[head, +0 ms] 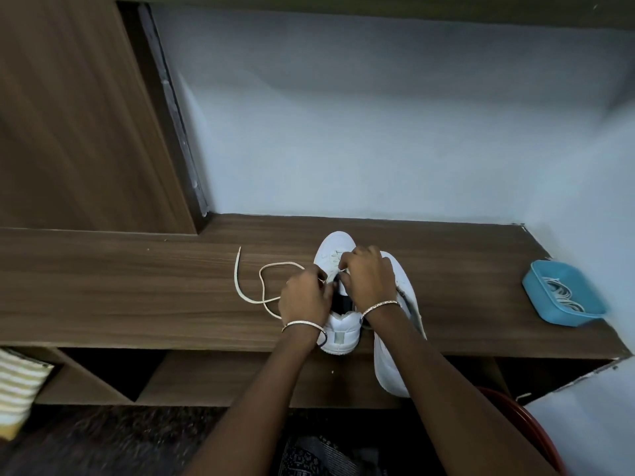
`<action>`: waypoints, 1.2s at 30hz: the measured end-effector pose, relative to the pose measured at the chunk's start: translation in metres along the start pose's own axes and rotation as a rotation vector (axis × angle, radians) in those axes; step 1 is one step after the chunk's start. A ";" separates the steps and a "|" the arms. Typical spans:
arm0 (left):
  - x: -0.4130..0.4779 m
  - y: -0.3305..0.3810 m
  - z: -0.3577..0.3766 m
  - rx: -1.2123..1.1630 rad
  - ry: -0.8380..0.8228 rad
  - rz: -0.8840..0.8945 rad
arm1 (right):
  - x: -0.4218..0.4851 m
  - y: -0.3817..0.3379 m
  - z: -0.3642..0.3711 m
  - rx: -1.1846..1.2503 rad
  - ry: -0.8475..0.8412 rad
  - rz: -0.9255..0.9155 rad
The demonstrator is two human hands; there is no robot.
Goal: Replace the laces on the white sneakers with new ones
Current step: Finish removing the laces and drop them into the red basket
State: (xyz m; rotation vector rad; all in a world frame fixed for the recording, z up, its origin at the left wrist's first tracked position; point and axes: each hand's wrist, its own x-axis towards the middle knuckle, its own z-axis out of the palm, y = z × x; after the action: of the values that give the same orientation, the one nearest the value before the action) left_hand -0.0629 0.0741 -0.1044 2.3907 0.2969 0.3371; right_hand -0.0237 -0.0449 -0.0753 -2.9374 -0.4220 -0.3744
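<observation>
A white sneaker (pixel 335 250) stands upright on the wooden shelf (pixel 137 290), toe pointing away from me. My left hand (pixel 304 297) pinches the cream lace (pixel 247 297) at the shoe's left eyelets; the lace's loose length curls out to the left over the wood. My right hand (pixel 369 274) has curled fingers on the shoe's tongue and eyelet area, pinching the lace there. The second white sneaker (pixel 391 365) lies on its side to the right, partly under my right forearm, its heel hanging over the shelf's front edge.
A blue plastic tray (pixel 536 286) holding several coiled white laces sits at the shelf's right end. A wall rises behind, a wooden panel (pixel 75 115) at the left. Open compartments lie below the shelf, and a red rim (pixel 536 438) shows lower right.
</observation>
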 end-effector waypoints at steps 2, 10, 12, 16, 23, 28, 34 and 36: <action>0.002 0.001 0.004 0.044 0.004 -0.023 | 0.000 0.000 -0.003 0.061 -0.026 0.032; -0.002 0.008 0.006 0.036 0.098 -0.033 | 0.000 0.005 0.003 0.651 0.042 0.515; 0.000 0.007 0.006 0.035 0.096 -0.037 | 0.007 0.017 0.011 0.864 0.057 0.680; 0.001 0.002 0.008 0.020 0.084 -0.066 | 0.003 0.013 0.002 0.770 0.071 0.560; 0.004 -0.005 0.014 -0.003 0.079 -0.084 | 0.004 -0.006 0.006 0.098 0.006 0.040; 0.005 -0.006 0.012 0.022 0.065 -0.068 | 0.007 -0.007 0.002 0.130 0.032 0.159; 0.005 -0.003 0.007 0.055 0.045 -0.046 | 0.008 0.029 -0.008 0.672 0.167 0.637; 0.004 -0.003 0.006 0.058 0.065 -0.027 | 0.009 0.045 -0.009 0.693 0.169 0.746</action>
State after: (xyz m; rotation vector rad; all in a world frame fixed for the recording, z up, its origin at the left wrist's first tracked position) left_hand -0.0574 0.0738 -0.1097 2.4334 0.3724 0.3992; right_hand -0.0043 -0.0870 -0.0690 -2.1478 0.4747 -0.2834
